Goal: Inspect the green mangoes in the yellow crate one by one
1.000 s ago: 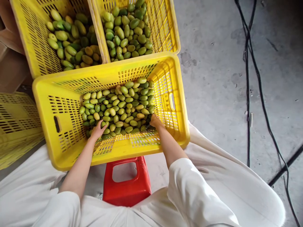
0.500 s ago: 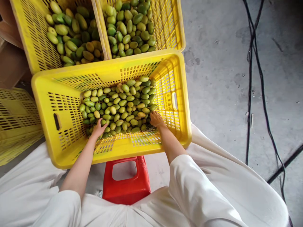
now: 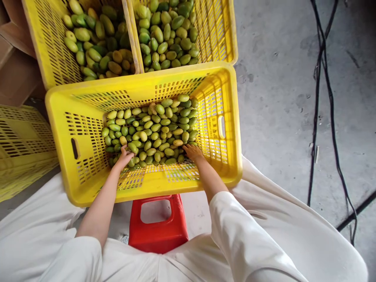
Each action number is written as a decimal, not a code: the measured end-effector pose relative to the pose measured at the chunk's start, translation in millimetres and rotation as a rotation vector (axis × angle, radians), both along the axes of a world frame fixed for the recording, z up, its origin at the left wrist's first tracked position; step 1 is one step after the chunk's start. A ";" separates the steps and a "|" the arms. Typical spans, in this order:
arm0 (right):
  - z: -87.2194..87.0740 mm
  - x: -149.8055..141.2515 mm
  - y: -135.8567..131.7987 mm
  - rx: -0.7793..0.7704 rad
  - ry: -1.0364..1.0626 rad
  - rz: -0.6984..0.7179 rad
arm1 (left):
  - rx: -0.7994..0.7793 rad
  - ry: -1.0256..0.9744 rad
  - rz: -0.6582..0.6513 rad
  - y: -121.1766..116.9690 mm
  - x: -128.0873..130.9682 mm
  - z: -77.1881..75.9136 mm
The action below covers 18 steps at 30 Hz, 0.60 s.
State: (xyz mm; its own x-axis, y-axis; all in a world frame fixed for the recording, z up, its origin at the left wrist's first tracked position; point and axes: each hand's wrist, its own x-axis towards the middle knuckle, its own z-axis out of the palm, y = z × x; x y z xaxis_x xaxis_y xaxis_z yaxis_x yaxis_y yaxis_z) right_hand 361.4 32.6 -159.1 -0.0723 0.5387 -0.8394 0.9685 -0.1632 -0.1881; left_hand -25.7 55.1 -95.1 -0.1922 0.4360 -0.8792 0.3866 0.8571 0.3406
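A yellow plastic crate [image 3: 147,194] stands in front of me with a layer of small oval green and yellowish fruits [image 3: 155,128] on its floor. At the near left of this layer, my left hand [image 3: 125,157] has its thumb and fingers curled around a green fruit [image 3: 132,147]. My right hand [image 3: 192,152] lies at the near right corner of the fruits, palm down, its fingers stretched out over them. Its fingertips touch the fruits and are partly hidden among them.
Behind the crate stand two more yellow crates, a left one [image 3: 48,47] and a right one [image 3: 216,29], both holding similar fruits. Another yellow crate [image 3: 23,137] is at far left, below brown cardboard [image 3: 17,74]. A red stool [image 3: 158,237] sits between my legs. Black cables [image 3: 331,105] cross the floor.
My left hand has closed in around a green fruit. My right hand has shifted slightly left and nearer to me along the fruits. The whole view has moved a little.
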 end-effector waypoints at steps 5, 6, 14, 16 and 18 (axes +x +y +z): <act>-11.3 -13.2 1.4 0.005 -0.049 -0.127 | -0.018 -0.125 0.181 0.0 11.9 1.1; -13.9 -15.7 2.3 0.000 -0.059 -0.165 | -0.038 -0.140 0.210 0.0 12.7 1.1; -15.3 -1.2 6.9 -0.049 0.058 -0.589 | -0.190 -0.136 0.401 3.8 2.8 -1.5; -10.4 6.0 5.7 -0.067 0.150 -0.740 | -0.210 -0.162 0.418 3.5 4.0 -1.4; -4.0 11.0 4.3 -0.104 0.264 -0.888 | -0.212 -0.198 0.425 2.7 7.8 -0.3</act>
State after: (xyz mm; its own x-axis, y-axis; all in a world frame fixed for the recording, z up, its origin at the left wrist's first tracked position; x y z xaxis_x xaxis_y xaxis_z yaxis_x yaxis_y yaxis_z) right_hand 372.3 37.0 -163.1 0.1342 0.4111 -0.9017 0.4087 -0.8519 -0.3275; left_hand -17.8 57.8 -95.4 -0.1348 0.1642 -0.9772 -0.0654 0.9826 0.1741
